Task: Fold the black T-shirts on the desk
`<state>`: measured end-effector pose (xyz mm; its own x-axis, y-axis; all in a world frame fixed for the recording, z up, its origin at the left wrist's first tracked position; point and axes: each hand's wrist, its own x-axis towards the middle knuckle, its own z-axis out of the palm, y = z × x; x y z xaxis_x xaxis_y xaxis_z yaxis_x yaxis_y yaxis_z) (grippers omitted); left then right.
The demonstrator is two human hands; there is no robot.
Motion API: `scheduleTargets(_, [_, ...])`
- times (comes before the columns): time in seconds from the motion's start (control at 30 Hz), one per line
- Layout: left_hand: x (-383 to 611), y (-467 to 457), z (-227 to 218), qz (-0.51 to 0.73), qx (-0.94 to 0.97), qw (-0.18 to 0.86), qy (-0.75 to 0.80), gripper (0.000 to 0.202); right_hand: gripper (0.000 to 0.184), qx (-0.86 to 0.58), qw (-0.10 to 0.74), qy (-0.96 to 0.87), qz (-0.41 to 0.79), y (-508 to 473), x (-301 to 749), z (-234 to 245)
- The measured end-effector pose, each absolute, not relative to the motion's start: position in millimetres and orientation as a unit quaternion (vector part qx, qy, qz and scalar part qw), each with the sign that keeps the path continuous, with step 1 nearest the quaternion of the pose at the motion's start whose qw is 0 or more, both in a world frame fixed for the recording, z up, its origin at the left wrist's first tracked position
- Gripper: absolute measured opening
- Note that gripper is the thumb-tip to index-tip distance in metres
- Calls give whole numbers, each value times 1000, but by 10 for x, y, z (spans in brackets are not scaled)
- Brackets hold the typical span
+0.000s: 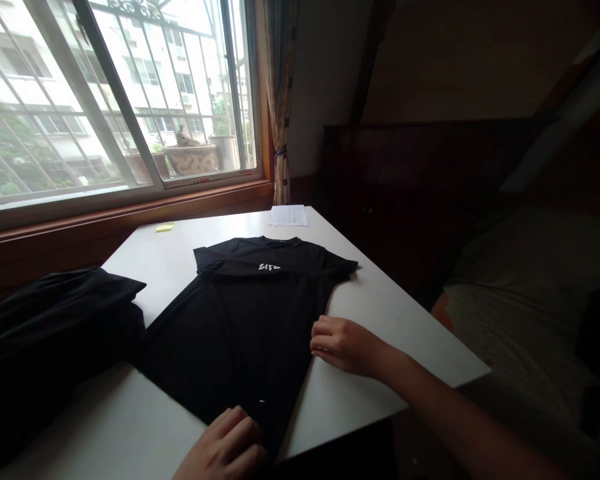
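A black T-shirt (pixel 260 320) lies spread on the white table, its collar toward the window side and its hem toward me. White lettering (pixel 269 267) marks its chest. My right hand (pixel 337 341) has its fingers curled together at the shirt's right side edge, seemingly pinching the cloth. At the near hem, my left hand (pixel 227 443) is closed on the fabric; its fingertips are partly hidden.
A heap of black cloth (pixel 45 333) covers the table's left side. Paper sheets (pixel 289 215) and a yellow note (pixel 165 227) lie at the far end of the white table (pixel 380 313). A barred window and a tied curtain (pixel 280 133) stand behind. A bed (pixel 525 313) is at the right.
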<state>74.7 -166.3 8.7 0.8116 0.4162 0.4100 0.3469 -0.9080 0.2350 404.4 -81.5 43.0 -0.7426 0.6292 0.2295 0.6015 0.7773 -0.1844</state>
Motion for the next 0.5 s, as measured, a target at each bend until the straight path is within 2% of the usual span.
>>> scheduleTargets(0.3, [700, -1657, -21, 220, 948, 101, 208, 22, 24, -331, 35, -943, -27, -619, 4095, 418])
scheduleTargets(0.5, [718, -1628, 44, 216, 947, 105, 213, 15, 24, -324, 12, -943, -81, -631, 4138, 405])
